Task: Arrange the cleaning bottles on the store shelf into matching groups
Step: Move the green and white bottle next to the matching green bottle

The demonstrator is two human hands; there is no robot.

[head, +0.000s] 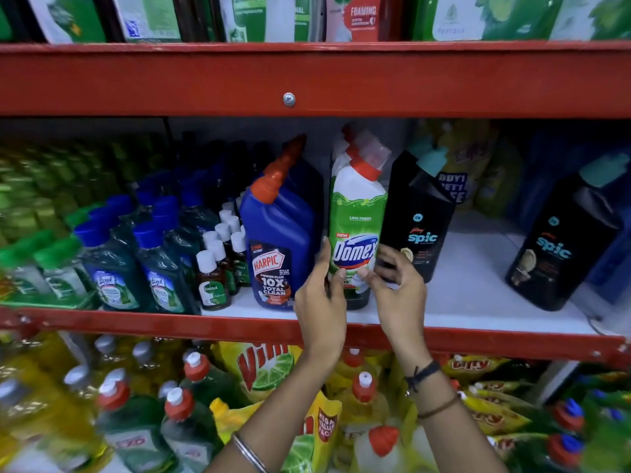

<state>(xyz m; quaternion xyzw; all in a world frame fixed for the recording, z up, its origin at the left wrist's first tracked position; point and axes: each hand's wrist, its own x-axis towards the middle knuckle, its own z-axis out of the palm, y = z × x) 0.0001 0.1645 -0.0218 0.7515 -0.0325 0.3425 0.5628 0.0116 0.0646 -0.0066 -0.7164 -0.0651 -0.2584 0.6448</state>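
Observation:
A green and white Domex bottle [356, 220] with a red cap stands on the middle shelf [478, 295]. My left hand [321, 302] cups its lower left side and my right hand [396, 288] touches its lower right, fingers spread. Left of it stands a blue Harpic bottle [278, 240] with an orange-red spout. A black Spic bottle [418, 216] with a teal cap leans right beside the Domex. A second black Spic bottle [563, 240] stands further right, apart from the first.
Blue-capped green Lizol bottles [112, 268] and small white-capped Dettol bottles [211, 274] crowd the shelf's left. Yellow packs [478, 165] sit behind the Spic bottles. The red upper shelf beam [307, 80] hangs low overhead. Vim pouches [269, 367] and dish-liquid bottles fill the shelf below.

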